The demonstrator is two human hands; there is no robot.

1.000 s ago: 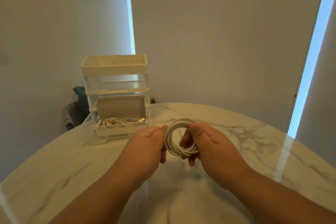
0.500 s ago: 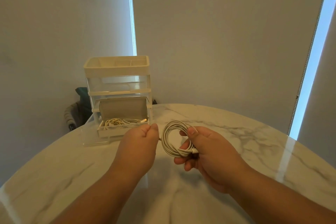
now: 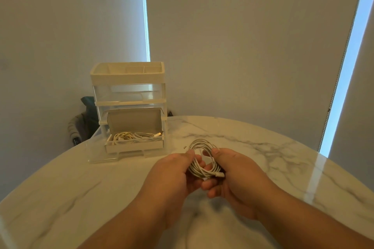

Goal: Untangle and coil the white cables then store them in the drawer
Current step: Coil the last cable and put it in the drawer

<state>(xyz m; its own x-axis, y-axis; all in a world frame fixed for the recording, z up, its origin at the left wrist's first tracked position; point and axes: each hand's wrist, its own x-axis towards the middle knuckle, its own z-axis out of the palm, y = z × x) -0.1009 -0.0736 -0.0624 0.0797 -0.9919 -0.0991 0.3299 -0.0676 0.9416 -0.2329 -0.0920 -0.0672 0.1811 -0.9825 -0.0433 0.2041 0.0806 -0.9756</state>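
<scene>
The left hand (image 3: 174, 174) has returned to pinch the white cable coil (image 3: 202, 142), the right hand (image 3: 236, 178) grips its other side above the surface (image 3: 273, 147), so it looks ready for the open drawer (image 3: 133, 146)

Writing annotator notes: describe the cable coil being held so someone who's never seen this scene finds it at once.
On the round marble table, look right of the white drawer unit. There the left grip and right grip hold a white cable coil over the tabletop. Unlike the loose cables lying in the open drawer, it is a neat ring.
</scene>
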